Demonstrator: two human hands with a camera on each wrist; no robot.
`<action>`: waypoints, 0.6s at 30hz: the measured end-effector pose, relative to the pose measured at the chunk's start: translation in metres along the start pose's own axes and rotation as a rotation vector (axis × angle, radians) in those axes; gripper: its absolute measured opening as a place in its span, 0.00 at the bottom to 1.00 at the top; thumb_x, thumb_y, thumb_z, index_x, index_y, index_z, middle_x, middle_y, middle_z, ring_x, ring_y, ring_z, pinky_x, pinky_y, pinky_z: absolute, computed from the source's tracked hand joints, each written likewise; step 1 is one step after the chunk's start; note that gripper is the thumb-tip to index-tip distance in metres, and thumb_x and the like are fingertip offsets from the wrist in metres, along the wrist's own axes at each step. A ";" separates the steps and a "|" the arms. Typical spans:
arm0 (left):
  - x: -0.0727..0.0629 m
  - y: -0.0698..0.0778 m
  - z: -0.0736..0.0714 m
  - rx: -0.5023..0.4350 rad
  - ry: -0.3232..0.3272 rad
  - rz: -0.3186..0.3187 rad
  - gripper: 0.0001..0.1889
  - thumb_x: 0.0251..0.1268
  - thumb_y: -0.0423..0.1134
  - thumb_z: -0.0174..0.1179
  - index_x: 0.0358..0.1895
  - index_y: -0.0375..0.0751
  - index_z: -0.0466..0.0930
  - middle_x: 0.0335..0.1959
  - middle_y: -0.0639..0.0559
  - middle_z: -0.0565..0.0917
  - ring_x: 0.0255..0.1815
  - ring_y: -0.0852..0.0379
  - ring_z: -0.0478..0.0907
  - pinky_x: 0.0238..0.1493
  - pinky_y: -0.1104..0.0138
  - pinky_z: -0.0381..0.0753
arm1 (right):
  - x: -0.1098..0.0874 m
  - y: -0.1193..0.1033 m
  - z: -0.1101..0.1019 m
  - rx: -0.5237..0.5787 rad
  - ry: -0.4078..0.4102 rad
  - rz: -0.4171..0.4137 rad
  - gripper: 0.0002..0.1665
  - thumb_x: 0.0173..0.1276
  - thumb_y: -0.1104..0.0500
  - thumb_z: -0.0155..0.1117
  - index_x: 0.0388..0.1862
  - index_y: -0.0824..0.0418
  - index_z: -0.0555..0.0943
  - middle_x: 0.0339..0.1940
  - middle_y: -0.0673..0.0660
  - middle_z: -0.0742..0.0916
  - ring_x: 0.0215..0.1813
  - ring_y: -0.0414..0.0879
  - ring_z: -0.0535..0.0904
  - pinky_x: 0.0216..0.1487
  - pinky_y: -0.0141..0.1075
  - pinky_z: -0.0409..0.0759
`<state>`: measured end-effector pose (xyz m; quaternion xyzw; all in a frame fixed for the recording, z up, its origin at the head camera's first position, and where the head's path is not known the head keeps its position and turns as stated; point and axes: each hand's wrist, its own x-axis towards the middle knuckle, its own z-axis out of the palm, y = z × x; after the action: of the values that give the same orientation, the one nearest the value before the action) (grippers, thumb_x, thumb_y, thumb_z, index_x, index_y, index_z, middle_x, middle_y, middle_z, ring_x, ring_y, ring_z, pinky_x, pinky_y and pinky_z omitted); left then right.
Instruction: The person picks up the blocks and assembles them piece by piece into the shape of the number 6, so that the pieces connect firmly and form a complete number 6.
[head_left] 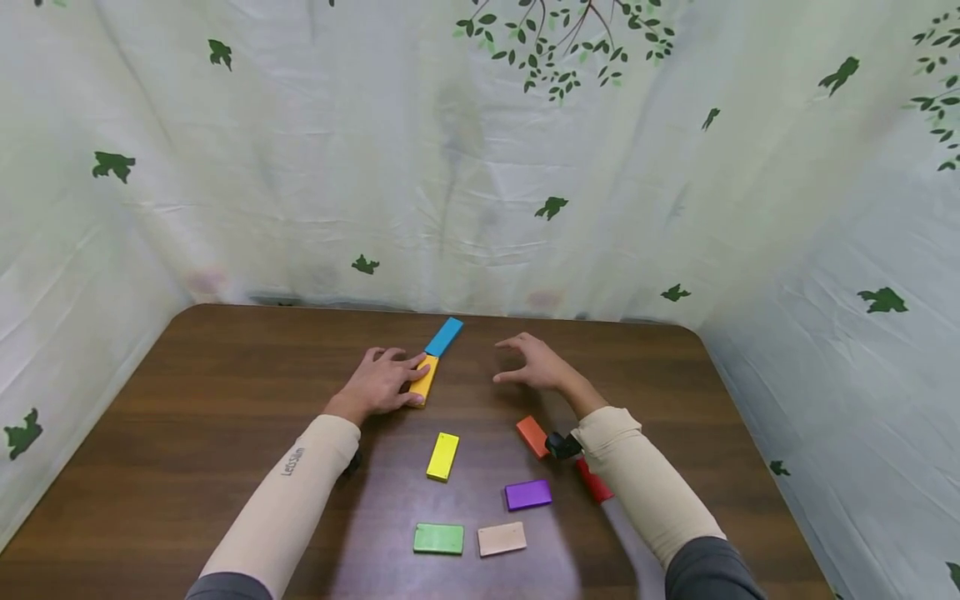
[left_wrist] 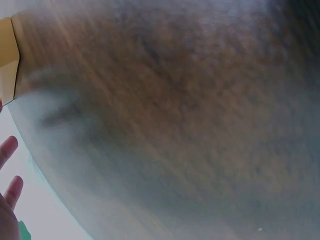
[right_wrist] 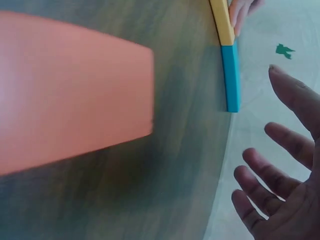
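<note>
My left hand [head_left: 382, 382] holds an orange-yellow block [head_left: 426, 375], its thumb by the near end and fingertips toward the far end. That block lies end to end with a blue block [head_left: 445, 336], which points to the back of the table; the two seem to touch in the right wrist view. My right hand [head_left: 536, 365] hovers to the right of the pair, fingers spread and holding nothing. Below its wrist lies an orange block [head_left: 532, 437], large and close in the right wrist view. A red block [head_left: 594, 482] is partly hidden under the right forearm.
Nearer on the brown wooden table [head_left: 225, 400] lie a yellow block [head_left: 442, 457], a purple block [head_left: 528, 495], a green block [head_left: 438, 538] and a beige block [head_left: 502, 539]. A white curtain [head_left: 300, 167] with leaf and bird prints hangs behind the back edge and along both sides.
</note>
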<state>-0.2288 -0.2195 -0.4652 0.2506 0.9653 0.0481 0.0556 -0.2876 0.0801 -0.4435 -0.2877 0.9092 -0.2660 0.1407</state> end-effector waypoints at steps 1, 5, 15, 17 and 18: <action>0.000 0.000 0.000 0.004 0.001 0.002 0.32 0.63 0.57 0.60 0.68 0.48 0.70 0.71 0.50 0.66 0.68 0.37 0.62 0.64 0.42 0.55 | -0.004 0.001 0.000 0.007 -0.003 -0.002 0.38 0.60 0.48 0.72 0.66 0.62 0.73 0.60 0.62 0.76 0.62 0.55 0.72 0.62 0.49 0.70; 0.002 0.001 0.000 0.002 -0.003 -0.002 0.32 0.63 0.57 0.60 0.68 0.48 0.70 0.72 0.50 0.66 0.68 0.37 0.62 0.64 0.42 0.56 | -0.019 0.004 0.002 0.023 -0.012 -0.010 0.38 0.59 0.48 0.73 0.65 0.63 0.73 0.58 0.61 0.77 0.61 0.55 0.74 0.61 0.49 0.72; 0.003 0.001 -0.002 -0.003 -0.011 -0.005 0.33 0.62 0.57 0.61 0.68 0.48 0.70 0.71 0.49 0.66 0.67 0.37 0.63 0.64 0.41 0.56 | -0.055 0.010 0.010 0.053 -0.032 -0.037 0.39 0.55 0.50 0.76 0.64 0.62 0.75 0.53 0.60 0.79 0.55 0.54 0.75 0.57 0.49 0.73; 0.003 0.001 -0.002 -0.009 -0.012 -0.007 0.33 0.62 0.57 0.61 0.68 0.48 0.70 0.71 0.50 0.66 0.67 0.37 0.63 0.64 0.41 0.55 | -0.061 0.012 0.013 0.055 -0.032 -0.036 0.38 0.55 0.49 0.76 0.63 0.61 0.75 0.50 0.59 0.79 0.52 0.52 0.74 0.55 0.47 0.73; 0.003 0.000 -0.002 -0.009 -0.012 -0.007 0.33 0.62 0.57 0.61 0.68 0.48 0.70 0.71 0.49 0.66 0.67 0.37 0.63 0.64 0.41 0.55 | -0.064 0.013 0.014 0.053 -0.034 -0.034 0.38 0.55 0.49 0.76 0.63 0.61 0.76 0.50 0.58 0.79 0.51 0.51 0.74 0.54 0.46 0.73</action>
<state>-0.2319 -0.2175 -0.4640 0.2472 0.9656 0.0509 0.0629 -0.2364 0.1218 -0.4560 -0.3035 0.8944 -0.2876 0.1591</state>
